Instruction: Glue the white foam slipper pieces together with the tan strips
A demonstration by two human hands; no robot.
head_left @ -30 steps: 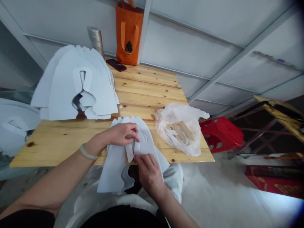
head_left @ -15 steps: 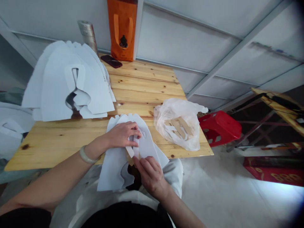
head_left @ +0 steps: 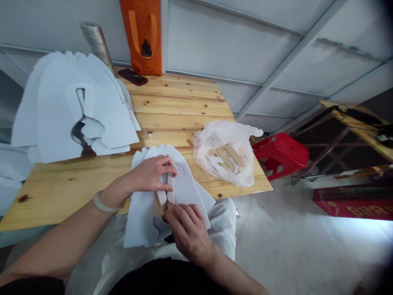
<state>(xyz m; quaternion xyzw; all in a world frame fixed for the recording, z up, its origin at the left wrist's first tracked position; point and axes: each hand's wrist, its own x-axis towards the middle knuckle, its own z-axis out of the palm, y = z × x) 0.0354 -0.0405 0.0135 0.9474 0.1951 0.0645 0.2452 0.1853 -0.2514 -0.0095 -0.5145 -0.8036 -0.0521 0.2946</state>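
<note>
Left hand (head_left: 152, 174) pressed on a light, floppy white cut-paper sheet (head_left: 139, 217); right hand (head_left: 188, 231) bunched at a pale wooden stick (head_left: 159, 208), pinch unclear.

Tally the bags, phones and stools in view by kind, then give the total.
Bags: 2 (orange tote bag, clear plastic bag)
Phones: 1 (phone)
Stools: 1 (red plastic stool)
Total: 4

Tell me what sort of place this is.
Likely a makeshift craft workshop: a pile of white cut-out sheets, wooden sticks in a plastic bag, and a pine plank table.
</note>
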